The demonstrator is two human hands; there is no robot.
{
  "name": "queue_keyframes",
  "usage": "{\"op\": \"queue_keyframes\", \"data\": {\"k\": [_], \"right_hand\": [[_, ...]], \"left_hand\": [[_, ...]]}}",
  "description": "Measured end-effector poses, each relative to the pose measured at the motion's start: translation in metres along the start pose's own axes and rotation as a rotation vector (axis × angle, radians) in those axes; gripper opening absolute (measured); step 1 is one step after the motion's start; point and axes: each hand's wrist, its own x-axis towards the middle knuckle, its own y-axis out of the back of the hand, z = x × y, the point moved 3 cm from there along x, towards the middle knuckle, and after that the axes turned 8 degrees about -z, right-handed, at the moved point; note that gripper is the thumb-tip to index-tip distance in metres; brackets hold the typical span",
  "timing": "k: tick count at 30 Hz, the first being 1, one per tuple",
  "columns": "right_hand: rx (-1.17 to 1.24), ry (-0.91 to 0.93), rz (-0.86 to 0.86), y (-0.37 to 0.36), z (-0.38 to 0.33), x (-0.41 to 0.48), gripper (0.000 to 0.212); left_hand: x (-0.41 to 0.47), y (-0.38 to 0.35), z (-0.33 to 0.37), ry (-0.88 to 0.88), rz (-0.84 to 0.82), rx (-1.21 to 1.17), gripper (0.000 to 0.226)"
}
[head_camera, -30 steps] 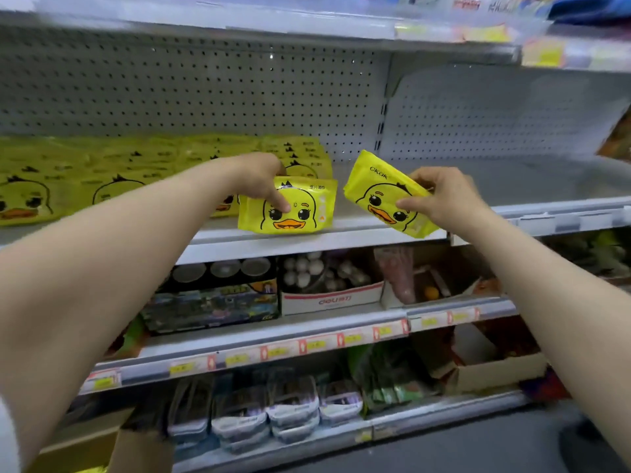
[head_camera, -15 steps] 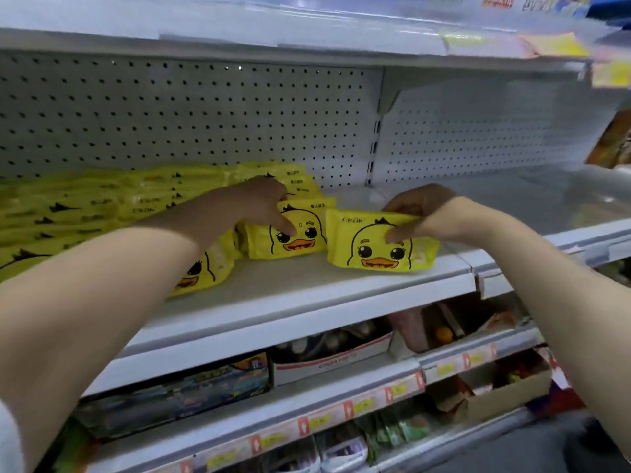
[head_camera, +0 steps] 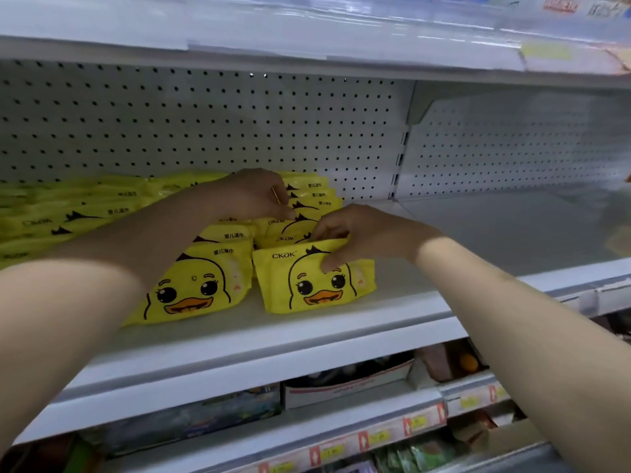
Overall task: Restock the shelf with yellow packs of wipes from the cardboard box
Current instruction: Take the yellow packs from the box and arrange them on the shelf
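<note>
Partly hidden, right hand (head_camera: 367, 233), fingers (head_camera: 328, 229) behind pack (head_camera: 316, 285)

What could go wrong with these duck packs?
The yellow duck-face pack of wipes pinched by the right hand stands on its edge and might tip forward once released. The leaning yellow duck pack beside it could slide off the white metal shelf. The left hand may knock the rear packs.

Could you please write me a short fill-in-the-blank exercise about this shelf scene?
1. The right hand pinches the top of a ____ pack of wipes.
2. The pack's front shows a cartoon ____.
3. The left hand touches packs standing ____ that one.
4. The back panel is dotted with small ____.
Missing words: yellow; duck; behind; holes.
</note>
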Motion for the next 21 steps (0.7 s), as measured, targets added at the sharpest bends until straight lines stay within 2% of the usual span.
{"op": "queue_keyframes", "data": {"k": [7,13,17,21], "right_hand": [[-0.095,0.053,0.068,-0.004,-0.006,0.003,0.046],[-0.261,-0.079,0.098,-0.009,-0.005,-0.011,0.057],[-0.411,-0.123,0.206,-0.013,-0.015,-0.024,0.062],[-0.431,-0.137,0.314,-0.025,-0.031,-0.051,0.067]], "left_hand": [[-0.018,0.003,-0.003,0.016,0.045,-0.014,0.04],[-0.05,0.003,0.005,0.057,0.118,-0.044,0.037],[-0.086,-0.002,0.013,0.084,0.206,-0.061,0.041],[-0.13,-0.017,0.023,0.197,0.236,-0.031,0.055]]}}
